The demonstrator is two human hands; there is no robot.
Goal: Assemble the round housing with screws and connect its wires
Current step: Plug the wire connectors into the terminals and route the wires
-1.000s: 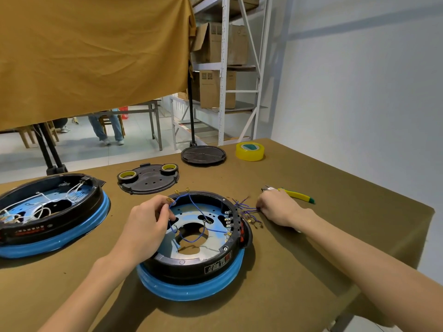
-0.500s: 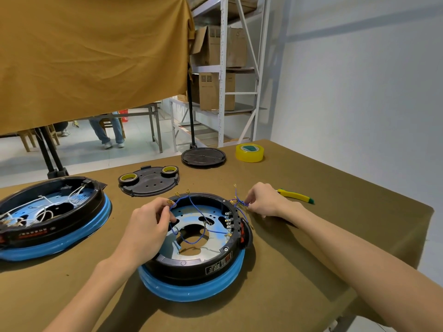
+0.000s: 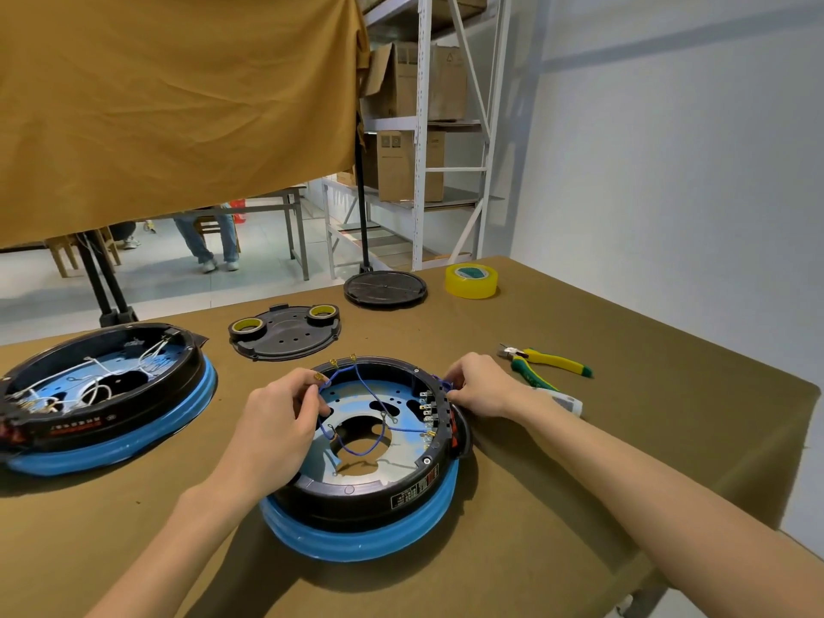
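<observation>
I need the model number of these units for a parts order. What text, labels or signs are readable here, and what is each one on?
Nothing can be read.
Black label with white print on the side of the near round housing: too small.
Red-lettered label on the side of the left housing: blurred.
Printed marks on the cardboard boxes on the shelf: too small; one looks like a triangle symbol.
Yellow tape roll: no text visible.

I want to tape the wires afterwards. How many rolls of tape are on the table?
3. A big yellow roll stands at the table's far edge beside the round black disc. Two small rolls, and, sit on the black cover plate. Others could be out of view.
</observation>
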